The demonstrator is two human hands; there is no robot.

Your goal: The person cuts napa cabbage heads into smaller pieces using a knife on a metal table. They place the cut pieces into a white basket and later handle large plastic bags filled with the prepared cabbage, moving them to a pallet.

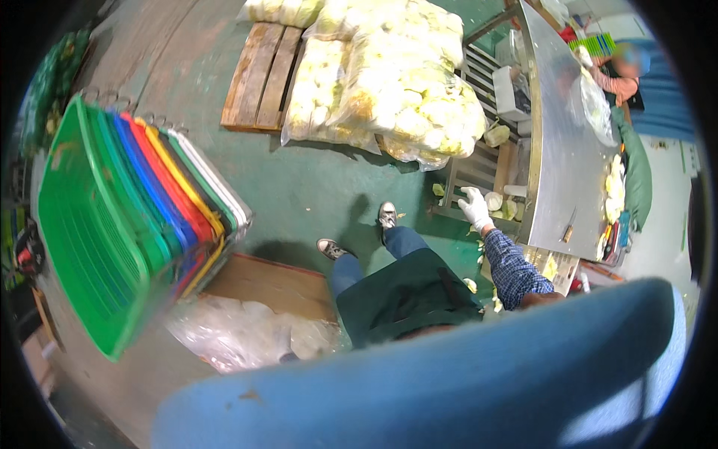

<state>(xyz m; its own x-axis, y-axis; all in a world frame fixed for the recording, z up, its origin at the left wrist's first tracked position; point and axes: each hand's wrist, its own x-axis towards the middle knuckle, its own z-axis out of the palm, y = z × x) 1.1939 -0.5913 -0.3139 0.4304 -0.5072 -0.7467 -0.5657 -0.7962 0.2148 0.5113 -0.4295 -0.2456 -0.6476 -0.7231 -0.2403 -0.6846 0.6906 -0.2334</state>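
Note:
My right hand (475, 209), in a white glove, is held out beside the steel table's near corner with its fingers apart and nothing in it. What looks like my left hand (284, 338), gloved and blurred, shows at the blue brim's edge over crumpled clear plastic (230, 331); its fingers cannot be made out. Ahead of me, large clear bags of pale leafy vegetables (392, 84) are piled by a wooden pallet (261, 78). A knife with a wooden handle (568, 232) lies on the steel table (561, 168).
Stacked plastic baskets (106, 224) of several colours stand at the left beside a cardboard sheet (280, 286). Slatted shelving (477, 171) holds boxes under the table. Trimmed leaves (470, 285) litter the green floor. Another person (617, 84) is across the table, handling a plastic bag (594, 104).

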